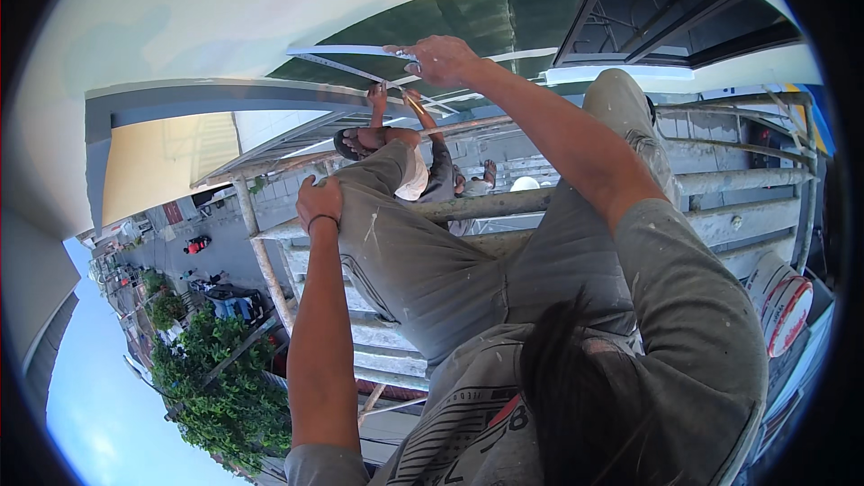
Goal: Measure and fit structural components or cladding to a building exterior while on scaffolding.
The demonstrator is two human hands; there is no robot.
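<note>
My right hand (441,61) reaches up to the wall, its fingers closed in a pinch at the end of a white strip (346,50) that runs across the dark green surface. Whether a small tool sits between the fingers I cannot make out. Pale specks mark the knuckles. My left hand (321,202), a dark band at its wrist, lies over my bent left knee with its fingers extended and holds nothing. I sit with legs apart on the scaffold, in paint-spattered grey trousers (423,252).
Rusty scaffold pipes (477,207) and planks (387,337) surround me. Below, another person's hands (376,96) reach toward the wall. A white and red bucket (787,315) stands at the right. A dark-framed window (675,13) is upper right; a street (225,252) and tree (216,378) lie far below.
</note>
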